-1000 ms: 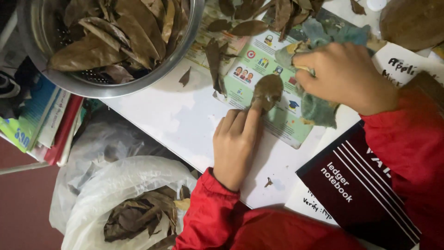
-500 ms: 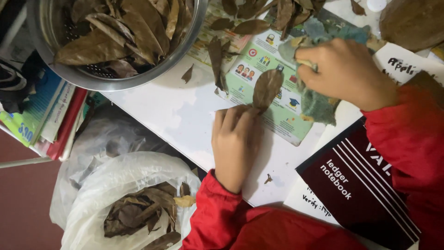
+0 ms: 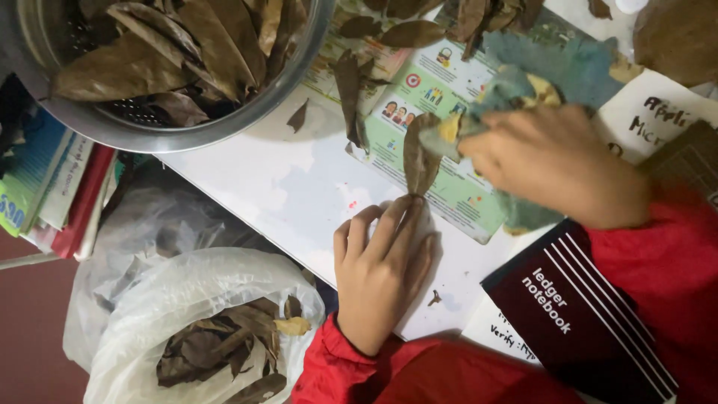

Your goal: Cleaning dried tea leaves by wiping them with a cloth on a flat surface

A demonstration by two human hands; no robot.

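A dry brown leaf [image 3: 419, 153] lies on a green printed sheet [image 3: 449, 187] on the white table [image 3: 262, 187]. My left hand [image 3: 381, 269] rests flat on the table, its fingertips pressing the leaf's lower end. My right hand [image 3: 557, 164] grips a blue-green cloth [image 3: 479, 112] and holds it against the leaf's right edge. Both sleeves are red.
A metal colander [image 3: 187, 112] full of dry leaves stands at the top left. More leaves [image 3: 404, 34] lie at the top. A dark notebook [image 3: 583, 314] sits at the right, handwritten papers [image 3: 658, 112] beyond it. A plastic bag [image 3: 194, 322] of leaves and stacked books [image 3: 52, 187] lie left, below the table.
My left hand slid down toward the leaf's tip. My right hand with the cloth moved across the leaf to its right side.
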